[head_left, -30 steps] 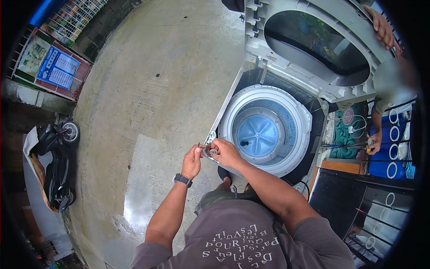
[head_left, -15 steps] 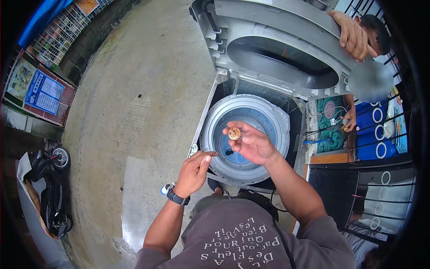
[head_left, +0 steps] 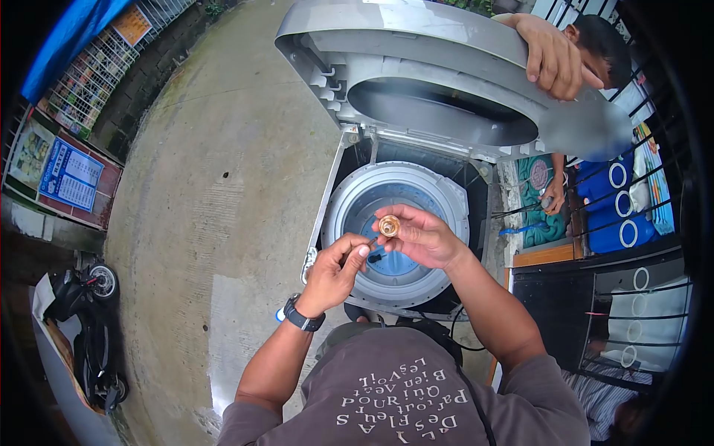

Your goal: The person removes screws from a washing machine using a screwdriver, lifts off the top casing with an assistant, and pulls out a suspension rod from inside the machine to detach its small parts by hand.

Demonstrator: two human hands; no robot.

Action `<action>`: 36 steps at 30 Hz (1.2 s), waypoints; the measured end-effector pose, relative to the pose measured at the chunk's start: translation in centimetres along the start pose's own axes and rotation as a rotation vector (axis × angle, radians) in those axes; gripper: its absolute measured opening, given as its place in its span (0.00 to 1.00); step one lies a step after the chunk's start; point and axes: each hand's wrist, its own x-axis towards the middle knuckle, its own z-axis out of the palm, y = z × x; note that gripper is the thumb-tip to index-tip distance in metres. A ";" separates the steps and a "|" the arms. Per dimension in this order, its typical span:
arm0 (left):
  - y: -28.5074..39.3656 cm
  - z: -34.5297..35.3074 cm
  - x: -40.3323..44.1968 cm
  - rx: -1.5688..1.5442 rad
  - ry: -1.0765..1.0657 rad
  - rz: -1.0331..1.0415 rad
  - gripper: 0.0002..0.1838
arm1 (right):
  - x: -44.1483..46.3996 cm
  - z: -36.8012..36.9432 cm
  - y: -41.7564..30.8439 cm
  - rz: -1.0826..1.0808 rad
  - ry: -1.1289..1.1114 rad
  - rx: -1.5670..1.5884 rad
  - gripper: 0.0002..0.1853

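Over the open drum of a washing machine [head_left: 343, 195], my right hand [head_left: 425, 239] grips a small round metal part [head_left: 389, 226]. The part is brownish and rusty-looking, with a ringed face turned up toward me. My left hand [head_left: 334, 272], with a dark watch on the wrist, pinches a thin dark piece [head_left: 373, 241] whose tip is close to the round part; I cannot tell whether they touch. Below both hands, a small black fitting [head_left: 375, 258] shows inside the bluish tub.
The machine's grey top cover [head_left: 416, 63] is tilted up, and another person's hand [head_left: 552, 58] rests on its edge. That person's other hand [head_left: 555, 195] holds a small object by a barred opening. Blue containers [head_left: 604, 195] stand at right. A motorcycle [head_left: 78, 320] is parked at left.
My left hand has moved up and right, bringing the thin piece beside the round part. My right hand stays over the drum. The view has shifted, so the raised cover appears further left.
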 end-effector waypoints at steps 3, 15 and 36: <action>-0.5 0.9 0.2 -0.013 -0.002 0.073 0.13 | -0.5 -0.5 0.3 -0.018 -0.018 0.021 0.22; -2.0 1.1 -0.7 0.206 -0.029 0.032 0.18 | -2.4 0.4 2.1 -0.009 0.181 -0.241 0.22; -1.8 1.7 0.1 0.510 0.075 0.075 0.24 | 8.3 10.8 -27.4 -0.412 0.596 -2.762 0.46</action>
